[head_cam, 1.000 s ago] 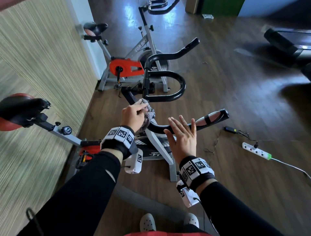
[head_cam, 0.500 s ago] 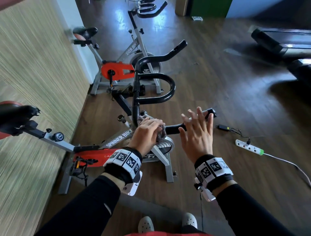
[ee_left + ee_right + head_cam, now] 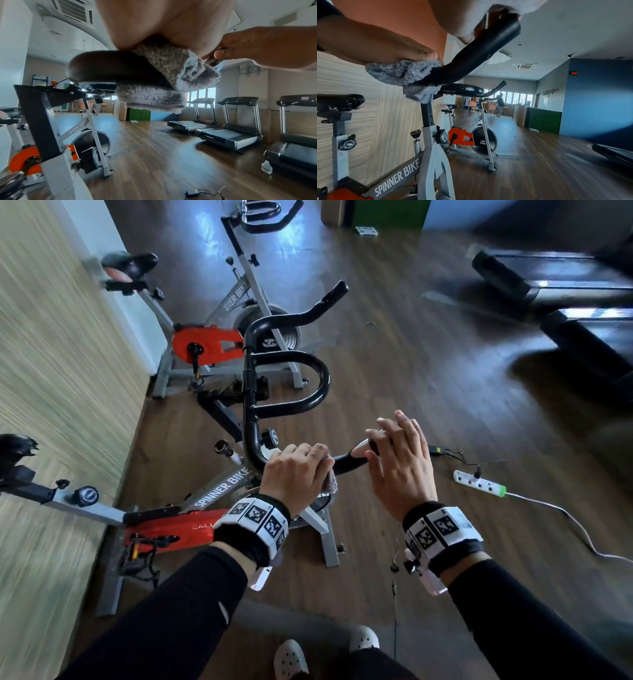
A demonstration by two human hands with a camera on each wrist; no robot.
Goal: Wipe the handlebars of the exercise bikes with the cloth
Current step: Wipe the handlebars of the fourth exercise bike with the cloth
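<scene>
The nearest exercise bike's black handlebars (image 3: 291,409) stand in front of me in the head view. My left hand (image 3: 298,470) grips a grey fluffy cloth (image 3: 330,481) wrapped round the near bar, just past the bend. The left wrist view shows the cloth (image 3: 164,75) folded over and under the bar (image 3: 106,67). My right hand (image 3: 397,453) lies with straight, spread fingers over the bar's end grip (image 3: 359,451). In the right wrist view the bar (image 3: 479,51) runs from the cloth (image 3: 402,73) up to my fingertips.
A second spinner bike (image 3: 219,337) stands behind, a third bike's handlebars (image 3: 267,220) beyond it. A striped wall (image 3: 51,354) runs along the left. On the wooden floor lie a power strip (image 3: 479,482) with a cable and an adapter (image 3: 435,450). Treadmills (image 3: 565,289) are at the right.
My left hand has slid the cloth from the stem junction along the near bar to the right. My right hand has moved forward onto the bar's end.
</scene>
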